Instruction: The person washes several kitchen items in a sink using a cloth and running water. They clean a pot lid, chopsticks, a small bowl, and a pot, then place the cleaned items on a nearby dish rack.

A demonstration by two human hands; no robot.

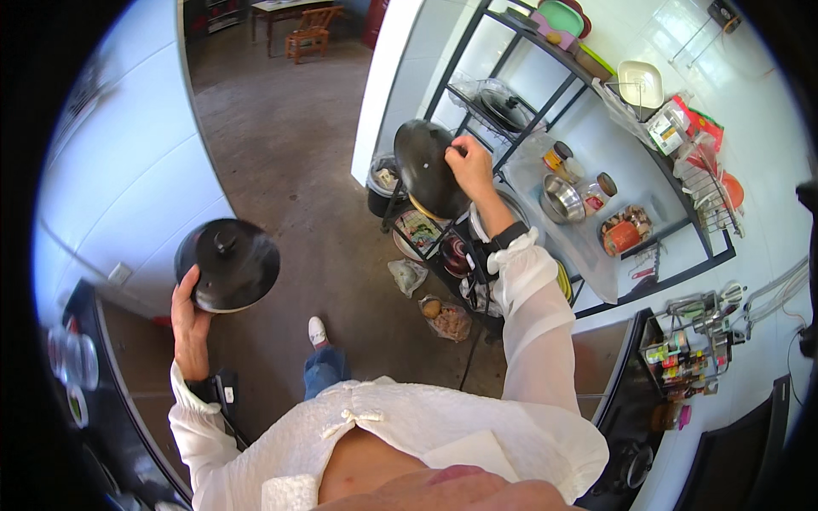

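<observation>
My left hand (190,319) holds a round black pot lid (239,271) by its edge, with the knob facing up. Another black lid (427,165), tilted on its side, is in my right hand (471,167), whose fingers close near its rim or knob; which of the two is hidden. This second lid is in front of the black metal shelf rack (543,38). Inside the rack's wire basket lies a further dark lid (503,108). A steel bowl (562,198) stands on the shelf to the right of my right hand, beside several jars (597,191).
Bags of food (446,318) lie on the floor below the rack, near a black bin (383,185). Dark counters (121,409) flank me on both sides. A seasoning rack (687,358) stands at right. A wooden chair (313,32) is beyond the doorway.
</observation>
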